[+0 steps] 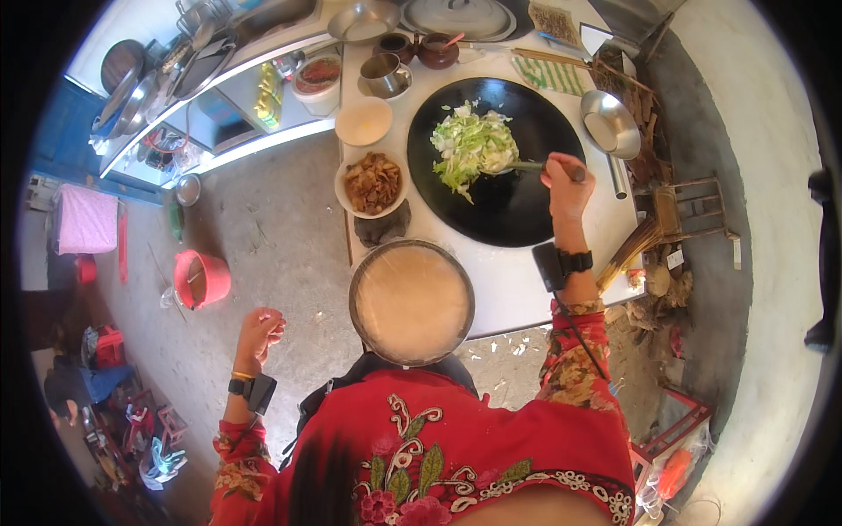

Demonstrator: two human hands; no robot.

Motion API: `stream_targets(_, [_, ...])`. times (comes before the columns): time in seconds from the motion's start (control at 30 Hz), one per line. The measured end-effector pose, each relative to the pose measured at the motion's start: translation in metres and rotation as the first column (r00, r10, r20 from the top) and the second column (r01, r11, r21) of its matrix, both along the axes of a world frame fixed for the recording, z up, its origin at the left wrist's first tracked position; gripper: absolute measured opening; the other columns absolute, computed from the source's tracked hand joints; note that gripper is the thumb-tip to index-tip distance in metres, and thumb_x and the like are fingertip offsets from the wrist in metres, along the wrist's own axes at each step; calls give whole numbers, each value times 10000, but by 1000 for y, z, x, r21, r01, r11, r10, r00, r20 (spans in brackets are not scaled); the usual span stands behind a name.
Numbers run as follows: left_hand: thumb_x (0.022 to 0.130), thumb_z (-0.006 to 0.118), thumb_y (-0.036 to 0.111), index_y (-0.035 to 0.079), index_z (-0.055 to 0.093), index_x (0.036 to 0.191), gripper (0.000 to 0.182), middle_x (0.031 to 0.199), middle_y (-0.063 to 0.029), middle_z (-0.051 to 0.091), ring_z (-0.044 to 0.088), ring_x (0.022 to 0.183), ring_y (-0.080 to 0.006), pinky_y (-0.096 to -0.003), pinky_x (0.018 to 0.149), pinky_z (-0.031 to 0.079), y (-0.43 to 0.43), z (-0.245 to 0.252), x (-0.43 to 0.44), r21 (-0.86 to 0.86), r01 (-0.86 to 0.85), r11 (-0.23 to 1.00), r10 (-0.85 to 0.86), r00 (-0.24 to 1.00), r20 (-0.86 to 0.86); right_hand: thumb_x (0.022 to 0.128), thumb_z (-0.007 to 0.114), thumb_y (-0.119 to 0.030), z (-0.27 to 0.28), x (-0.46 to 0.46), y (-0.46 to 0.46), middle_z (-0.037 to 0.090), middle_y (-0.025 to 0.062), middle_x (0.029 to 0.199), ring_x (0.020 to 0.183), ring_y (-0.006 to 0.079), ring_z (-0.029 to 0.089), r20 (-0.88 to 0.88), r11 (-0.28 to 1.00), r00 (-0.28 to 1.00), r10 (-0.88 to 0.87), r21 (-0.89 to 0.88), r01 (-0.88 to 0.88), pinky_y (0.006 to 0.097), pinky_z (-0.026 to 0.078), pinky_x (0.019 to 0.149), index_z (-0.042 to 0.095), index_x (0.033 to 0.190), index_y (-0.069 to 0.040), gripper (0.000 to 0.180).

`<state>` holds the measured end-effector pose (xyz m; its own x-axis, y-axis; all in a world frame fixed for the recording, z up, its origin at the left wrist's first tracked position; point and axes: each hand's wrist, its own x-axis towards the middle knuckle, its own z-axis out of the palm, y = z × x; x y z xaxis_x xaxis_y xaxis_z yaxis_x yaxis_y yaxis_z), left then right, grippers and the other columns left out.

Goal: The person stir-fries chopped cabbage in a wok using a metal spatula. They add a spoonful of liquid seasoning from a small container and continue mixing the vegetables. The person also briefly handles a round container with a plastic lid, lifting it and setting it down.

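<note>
My right hand (567, 183) grips the handle of a wok spatula (526, 166) over a large black wok (520, 220) set into the white-topped stove. The spatula's blade is hidden under chopped cabbage (470, 141), which is heaped on the wok's left side. My left hand (262, 335) hangs over the floor to the left of the stove. Its fingers are loosely curled, with nothing seen in them. Left of the wok stands a bowl of browned sliced food (372, 184), possibly meat. A wide round pan or lid (412, 302), tan on top, sits at the stove's near edge.
A pale bowl (364, 121) and a metal mug (385, 73) stand beyond the browned food. A metal ladle (608, 125) lies right of the wok, near a striped cloth (549, 73). Dark pots (437, 52) stand behind. A pink bucket (202, 279) is on the floor at left.
</note>
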<state>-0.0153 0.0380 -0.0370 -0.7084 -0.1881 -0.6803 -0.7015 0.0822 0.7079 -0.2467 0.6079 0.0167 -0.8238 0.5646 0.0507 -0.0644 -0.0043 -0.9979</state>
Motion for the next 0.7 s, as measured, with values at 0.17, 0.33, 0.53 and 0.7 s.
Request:
stream_targets(0.17, [873, 651, 218, 102, 642, 938, 133, 839, -14, 654, 598, 751, -107, -243, 638, 461, -6, 9, -4, -40, 2, 999, -2, 1000, 1, 780, 667, 24, 4, -23, 14, 637, 35, 718, 605, 116, 584, -185, 1000, 983, 2, -21, -6, 247, 515, 586, 692, 863, 42, 88])
stream_targets(0.33, [878, 653, 221, 99, 646, 942, 138, 843, -11, 656, 598, 757, -106, -242, 638, 460, -12, -10, -26, 76, 21, 997, -19, 999, -27, 770, 705, 13, 4, -6, -13, 647, 55, 780, 679, 155, 633, -35, 989, 998, -53, -139, 47, 287, 564, 624, 688, 902, 31, 134])
stream_targets(0.53, [895, 644, 206, 94, 644, 954, 127, 855, -19, 659, 599, 750, -100, -230, 623, 463, -30, -30, -44, 152, 11, 988, 2, 997, -83, 751, 692, -20, 64, 41, 72, 683, 132, 785, 672, 231, 694, 284, 992, 956, 71, 77, -96, 376, 622, 613, 696, 851, 32, 113])
stream_targets(0.7, [905, 636, 208, 97, 637, 967, 127, 868, -17, 659, 597, 748, -96, -225, 629, 465, -38, -34, -37, 145, 36, 989, -32, 999, -29, 769, 690, -23, 29, 34, 40, 677, 148, 798, 684, 261, 692, 311, 989, 943, 116, -128, -80, 403, 629, 598, 672, 888, 48, 141])
